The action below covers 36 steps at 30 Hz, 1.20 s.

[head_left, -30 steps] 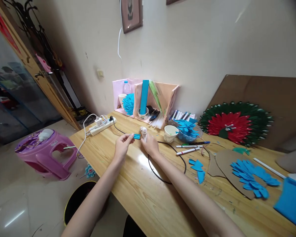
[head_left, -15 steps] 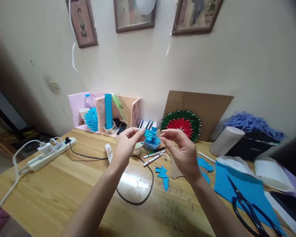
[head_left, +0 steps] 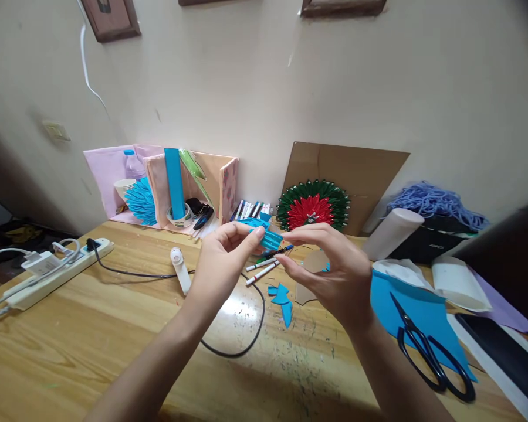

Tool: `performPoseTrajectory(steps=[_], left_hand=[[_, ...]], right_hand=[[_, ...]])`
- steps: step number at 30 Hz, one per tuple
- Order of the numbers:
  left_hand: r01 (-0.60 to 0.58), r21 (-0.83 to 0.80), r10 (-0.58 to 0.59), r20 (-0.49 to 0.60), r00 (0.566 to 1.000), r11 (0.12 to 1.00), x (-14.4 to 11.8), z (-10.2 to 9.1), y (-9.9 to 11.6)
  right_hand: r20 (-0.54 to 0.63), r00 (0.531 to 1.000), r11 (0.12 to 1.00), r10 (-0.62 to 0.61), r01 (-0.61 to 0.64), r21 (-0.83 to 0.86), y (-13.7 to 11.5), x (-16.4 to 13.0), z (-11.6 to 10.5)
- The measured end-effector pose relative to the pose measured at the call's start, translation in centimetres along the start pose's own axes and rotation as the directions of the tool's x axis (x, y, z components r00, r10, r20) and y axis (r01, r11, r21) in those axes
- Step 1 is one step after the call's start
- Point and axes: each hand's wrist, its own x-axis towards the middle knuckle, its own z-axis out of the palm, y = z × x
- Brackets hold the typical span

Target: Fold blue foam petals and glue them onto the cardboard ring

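I have a small pleated piece of blue paper (head_left: 267,236) held up in the air above the pale wooden bench (head_left: 114,328), just in front of the red and green round paper rosette (head_left: 312,205) that leans on the brown cardboard sheet at the wall. My left hand (head_left: 222,264) pinches the left end of the pleated piece between thumb and fingertips; my right hand (head_left: 334,272) is curled with its thumb and forefinger closed near the right end, though I cannot tell whether they truly grip it or only touch it. I judge the piece to be very light, thin and easily crushed: the folds would spring open or flatten under a hard squeeze, so the best hold is a gentle pinch across the stacked folds at each end, not on the loose edges. Below the rosette, on the bench, lie red and green capped white marker pens (head_left: 264,268) and cut blue paper petals (head_left: 281,299). To the rosette's right, black-handled scissors (head_left: 426,351) rest on a blue paper sheet (head_left: 422,310). Well left of it, a white glue stick (head_left: 181,275) lies by a black cable.
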Motion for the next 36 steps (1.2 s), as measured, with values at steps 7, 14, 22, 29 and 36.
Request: performPoseTrajectory(steps=[7, 14, 22, 29, 36], left_hand=[[-0.004, -0.021, 0.004, 0.023, 1.0, 1.0, -0.48, 0.24, -0.15], [-0.025, -0.01, 0.025, 0.021, 0.999, 1.0, -0.55, 0.36, -0.15], [-0.046, -0.011, 0.046, 0.026, 0.999, 0.999, -0.68, 0.31, -0.21], [-0.038, -0.014, 0.038, 0.03, 0.999, 0.999, -0.73, 0.3, -0.26], [-0.051, 0.038, 0.051, -0.001, 0.999, 0.998, -0.82, 0.47, -0.12]], right_hand=[[-0.015, 0.998, 0.998, 0.056, -0.055, 0.02, -0.34, -0.1, -0.02], [-0.031, 0.999, 0.998, 0.04, -0.039, 0.051, -0.28, -0.25, -0.01], [-0.048, 0.998, 0.997, 0.035, -0.031, 0.071, -0.28, -0.26, 0.05], [-0.072, 0.996, 0.996, 0.059, -0.054, 0.074, -0.2, -0.48, 0.29], [-0.061, 0.996, 0.998, 0.059, -0.057, 0.042, -0.2, -0.49, 0.29]])
